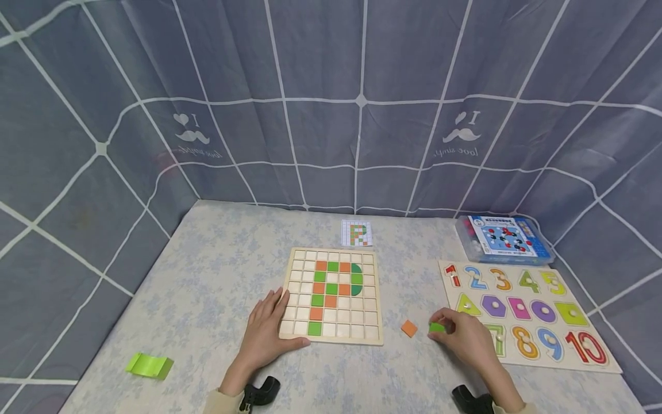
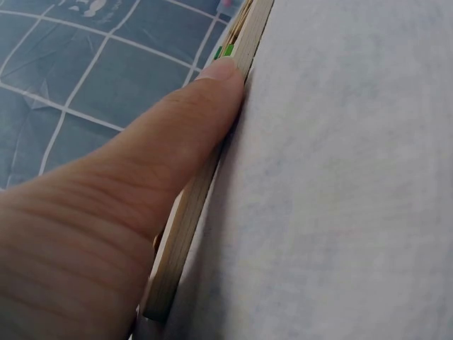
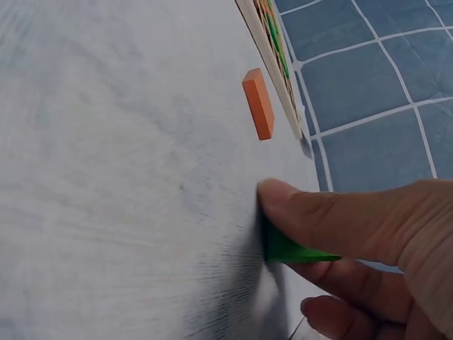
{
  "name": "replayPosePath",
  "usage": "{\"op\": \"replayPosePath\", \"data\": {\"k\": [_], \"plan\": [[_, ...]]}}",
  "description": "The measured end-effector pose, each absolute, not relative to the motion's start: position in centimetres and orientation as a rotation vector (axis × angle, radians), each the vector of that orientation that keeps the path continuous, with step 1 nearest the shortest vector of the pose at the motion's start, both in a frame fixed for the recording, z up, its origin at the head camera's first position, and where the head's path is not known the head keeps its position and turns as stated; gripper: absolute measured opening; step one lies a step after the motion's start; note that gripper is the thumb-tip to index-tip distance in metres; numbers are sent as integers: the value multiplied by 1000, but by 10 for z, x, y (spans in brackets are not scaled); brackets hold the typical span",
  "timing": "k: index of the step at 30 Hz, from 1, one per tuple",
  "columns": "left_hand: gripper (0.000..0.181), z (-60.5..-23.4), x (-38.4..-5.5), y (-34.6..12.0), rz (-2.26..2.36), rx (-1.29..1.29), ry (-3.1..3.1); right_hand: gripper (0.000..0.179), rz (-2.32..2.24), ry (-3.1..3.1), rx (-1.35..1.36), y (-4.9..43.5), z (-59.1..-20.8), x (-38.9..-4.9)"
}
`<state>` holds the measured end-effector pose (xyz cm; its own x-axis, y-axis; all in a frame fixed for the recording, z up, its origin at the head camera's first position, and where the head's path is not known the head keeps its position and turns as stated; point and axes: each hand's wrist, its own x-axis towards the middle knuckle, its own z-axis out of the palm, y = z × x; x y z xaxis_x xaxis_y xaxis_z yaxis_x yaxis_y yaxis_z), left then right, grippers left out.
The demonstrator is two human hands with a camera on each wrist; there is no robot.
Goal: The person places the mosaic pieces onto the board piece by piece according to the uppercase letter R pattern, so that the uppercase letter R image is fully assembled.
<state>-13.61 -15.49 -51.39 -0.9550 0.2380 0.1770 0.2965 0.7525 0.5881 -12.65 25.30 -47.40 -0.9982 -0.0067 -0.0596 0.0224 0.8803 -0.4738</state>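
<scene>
A wooden grid board (image 1: 349, 332) lies on the table, with green and orange tiles (image 1: 330, 301) set in some of its cells. My left hand (image 1: 264, 333) rests at its near left corner, fingers extended along the left side. In the left wrist view the thumb (image 2: 177, 127) lies against the board's edge (image 2: 177, 262). To the right of the board, my right hand (image 1: 465, 336) pinches a green tile (image 1: 437, 327) between thumb and fingers, low over the tabletop. That green tile (image 3: 294, 249) is partly covered by the thumb in the right wrist view. An orange square tile (image 1: 409, 328) lies between board and right hand.
Behind the board lies a small pattern card (image 1: 356, 233). A number-and-shape puzzle board (image 1: 548, 363) occupies the right side, beside the right hand. A plastic box (image 1: 504, 238) stands behind it. Far left sits a bright green curved piece (image 1: 150, 366). Curtains (image 1: 320, 132) enclose the table.
</scene>
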Motion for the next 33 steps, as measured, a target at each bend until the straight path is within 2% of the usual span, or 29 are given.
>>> {"op": "replayPosePath", "data": {"k": [4, 9, 17, 27, 33], "plan": [[110, -513, -136, -155, -975, -434, -2858, 17, -782, 3016, 26, 252, -475, -124], [111, -513, -137, -155, -966, -428, -2870, 21, -915, 3089, -23, 244, -470, -126], [111, -513, -138, -155, -977, -425, -2880, 25, -1047, 3046, -172, 209, -460, -146], [111, -513, -138, -154, -972, -439, -2887, 11, -1082, 3017, -357, 154, -462, -166], [111, -513, -137, -154, -972, -429, -2882, 9, -1096, 2955, -543, 127, -468, -168]]}}
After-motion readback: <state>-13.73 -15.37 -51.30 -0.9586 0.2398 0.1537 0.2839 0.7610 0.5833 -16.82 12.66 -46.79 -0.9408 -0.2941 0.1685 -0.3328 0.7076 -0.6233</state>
